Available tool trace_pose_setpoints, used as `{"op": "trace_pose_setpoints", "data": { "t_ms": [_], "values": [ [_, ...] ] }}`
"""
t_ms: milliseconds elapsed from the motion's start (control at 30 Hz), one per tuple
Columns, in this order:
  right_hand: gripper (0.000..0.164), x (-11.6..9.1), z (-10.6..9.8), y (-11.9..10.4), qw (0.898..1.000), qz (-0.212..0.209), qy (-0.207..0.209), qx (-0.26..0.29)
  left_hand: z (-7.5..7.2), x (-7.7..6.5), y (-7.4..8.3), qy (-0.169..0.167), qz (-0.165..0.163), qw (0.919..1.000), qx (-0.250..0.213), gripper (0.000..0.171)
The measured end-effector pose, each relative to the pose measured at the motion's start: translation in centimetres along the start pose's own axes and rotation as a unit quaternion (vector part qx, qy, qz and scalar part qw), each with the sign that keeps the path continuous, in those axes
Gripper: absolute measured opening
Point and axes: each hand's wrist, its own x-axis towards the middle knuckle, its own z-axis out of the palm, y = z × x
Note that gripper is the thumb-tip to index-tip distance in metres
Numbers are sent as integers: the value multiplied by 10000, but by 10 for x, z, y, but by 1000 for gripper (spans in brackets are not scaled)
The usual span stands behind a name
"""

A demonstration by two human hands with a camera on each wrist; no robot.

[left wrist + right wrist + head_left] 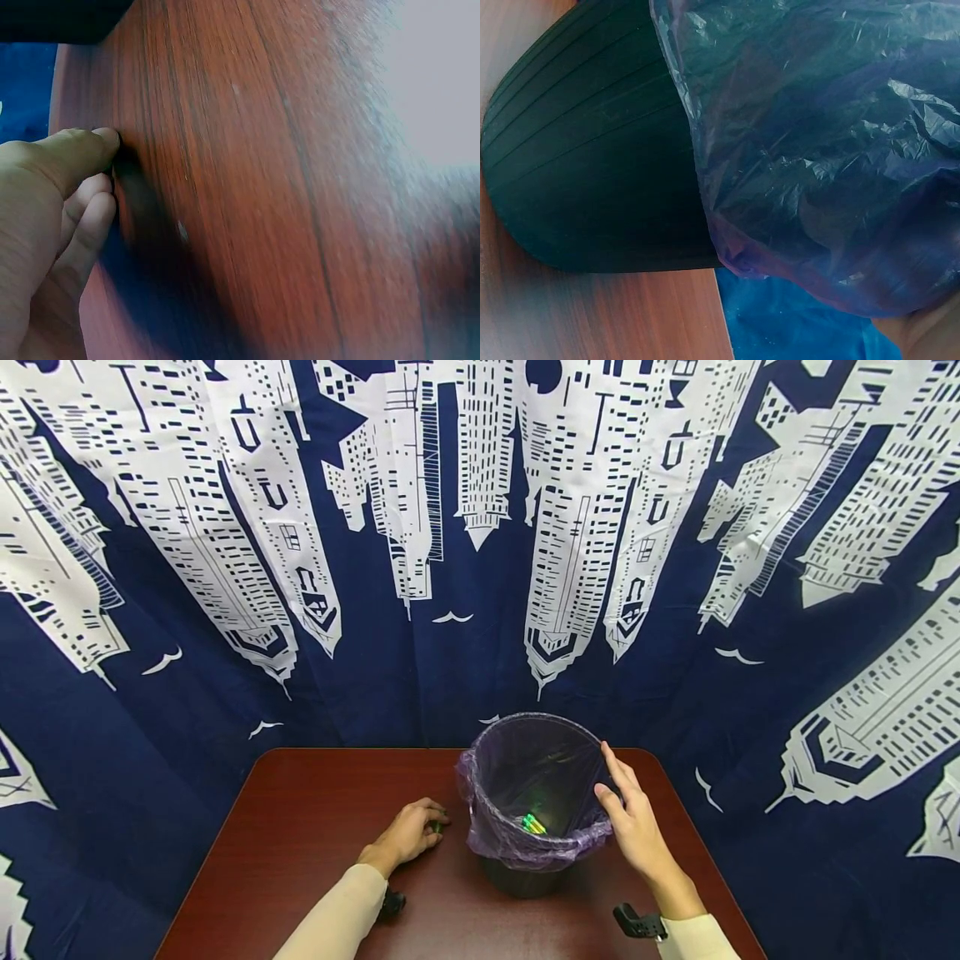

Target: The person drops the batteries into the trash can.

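Note:
My left hand [411, 835] is low over the table, left of the trash bin, its fingers curled about a small green object [437, 827]. The left wrist view shows the thumb and fingertips [107, 141] close together at the wood, and the object mostly hidden behind them. My right hand [637, 822] holds the bin's right rim, thumb on the inner side and fingers along the outside. The dark green trash bin [592, 150] wears a translucent purple bag [525, 852] folded over its rim. Several small green and yellow sticks [533, 824] lie inside it.
The bin stands on a reddish-brown wooden table [315, 810] with rounded far corners. Behind the table hangs a navy curtain [375, 693] printed with white buildings. A black band [639, 922] circles the right wrist, and another dark device [392, 904] sits at the left wrist.

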Motion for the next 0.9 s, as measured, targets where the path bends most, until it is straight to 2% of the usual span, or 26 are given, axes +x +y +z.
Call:
{"op": "trace_pose_setpoints", "data": {
  "t_ms": [133, 300, 433, 733, 900],
  "values": [
    [67, 0, -1, -1, 10000, 16, -5, -23, 1, -6, -8, 306, 183, 9993, -57, 30],
    [68, -1, -1, -1, 10000, 10, -5, -35, -2, -11, -10, 312, -137, 9984, -448, 28],
    [67, -2, -2, -2, 10000, -33, 29, -52, -3, -13, -11, 299, -366, 9972, -586, 26],
    [68, 0, -2, -3, 10000, -64, 11, 6, -7, -19, -11, 372, -576, 9933, -934, 26],
    [66, 1, -1, -3, 10000, -61, -9, 34, -7, -22, -14, 396, -694, 9922, -953, 28]
  ]
}}
